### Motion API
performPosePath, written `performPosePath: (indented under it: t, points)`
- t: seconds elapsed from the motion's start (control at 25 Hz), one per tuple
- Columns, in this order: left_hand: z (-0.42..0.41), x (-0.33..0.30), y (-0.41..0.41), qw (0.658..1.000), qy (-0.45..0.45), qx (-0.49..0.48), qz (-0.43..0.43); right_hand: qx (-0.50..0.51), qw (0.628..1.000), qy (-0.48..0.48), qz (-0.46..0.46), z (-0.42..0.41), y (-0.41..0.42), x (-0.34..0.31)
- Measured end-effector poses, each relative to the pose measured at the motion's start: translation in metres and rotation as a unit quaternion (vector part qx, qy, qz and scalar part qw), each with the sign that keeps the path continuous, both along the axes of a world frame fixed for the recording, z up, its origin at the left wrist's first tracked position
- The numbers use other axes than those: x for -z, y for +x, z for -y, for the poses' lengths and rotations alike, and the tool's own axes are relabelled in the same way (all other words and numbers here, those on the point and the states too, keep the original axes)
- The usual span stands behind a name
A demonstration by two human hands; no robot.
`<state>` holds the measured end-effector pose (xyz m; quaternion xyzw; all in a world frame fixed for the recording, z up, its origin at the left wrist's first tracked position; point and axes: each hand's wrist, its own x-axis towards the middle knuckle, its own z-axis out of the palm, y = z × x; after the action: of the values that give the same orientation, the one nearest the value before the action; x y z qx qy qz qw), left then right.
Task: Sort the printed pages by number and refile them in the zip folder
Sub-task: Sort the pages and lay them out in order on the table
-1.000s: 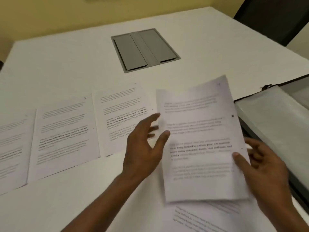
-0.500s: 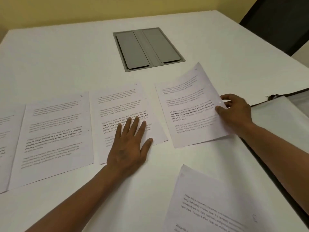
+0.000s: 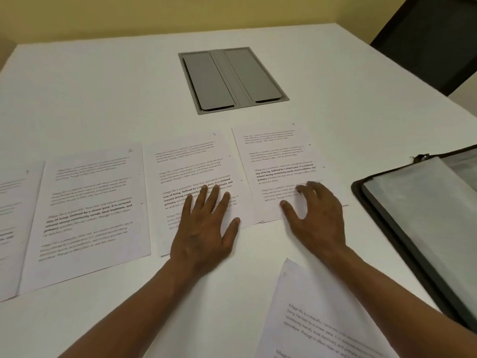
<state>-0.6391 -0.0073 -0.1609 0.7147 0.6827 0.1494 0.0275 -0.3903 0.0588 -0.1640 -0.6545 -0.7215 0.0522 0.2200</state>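
On the desk (image 3: 103,86), printed pages (image 3: 90,202) reading "Village life is a peaceful…" lie rowed; left hand (image 3: 206,228) and right hand (image 3: 317,215) press flat on them, zip folder (image 3: 426,228) at the right edge.

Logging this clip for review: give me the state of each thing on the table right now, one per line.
Left hand: flat, pressing on the third page.
Right hand: fingers spread, resting on the fourth page.
Third page: flat, face up in the row.
Fourth page: flat, face up, beside the third.
Second page: flat, untouched.
Loose page: near edge, apart from the row.
Zip folder: open.
Grey table hatch: closed.
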Motion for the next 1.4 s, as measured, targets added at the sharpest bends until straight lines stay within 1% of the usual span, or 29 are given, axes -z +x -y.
performPosePath:
  t: [0.12, 0.2, 0.28, 0.56, 0.8, 1.04, 1.12, 1.24, 1.32, 1.4]
  points:
    - [0.001, 0.000, 0.000, 1.000, 0.022, -0.003, 0.009, 0.006, 0.999, 0.043, 0.023, 0.001, -0.001, 0.006]
    - [0.003, 0.000, 0.000, 0.997, 0.074, 0.004, 0.020, 0.018, 0.997, 0.076, 0.010, 0.004, -0.002, 0.004]
    - [0.005, -0.001, 0.000, 0.993, 0.118, 0.008, 0.021, 0.024, 0.997, 0.074, -0.008, 0.008, -0.005, 0.001]
    - [0.005, 0.000, -0.001, 0.993, 0.111, 0.001, 0.028, 0.018, 0.998, 0.045, -0.032, 0.006, -0.006, -0.001]
    - [0.006, 0.001, -0.001, 0.993, 0.110, 0.002, 0.031, 0.017, 0.999, 0.035, -0.018, 0.007, -0.005, 0.001]
    - [0.005, 0.002, -0.001, 0.990, 0.139, 0.003, 0.030, 0.022, 0.996, 0.078, -0.025, 0.006, -0.006, 0.000]
    - [0.006, 0.001, -0.001, 0.988, 0.153, 0.004, 0.030, 0.030, 0.995, 0.076, -0.050, 0.008, -0.006, 0.000]
    - [0.005, 0.000, -0.001, 0.984, 0.173, 0.006, 0.031, 0.023, 0.991, 0.066, -0.118, 0.006, -0.005, -0.011]
    - [0.006, -0.002, -0.001, 0.984, 0.178, 0.007, 0.025, 0.005, 0.980, 0.100, -0.174, 0.014, 0.001, -0.032]
    - [0.005, -0.006, -0.001, 0.983, 0.179, 0.020, 0.036, 0.019, 0.961, 0.139, -0.236, 0.044, 0.016, -0.061]
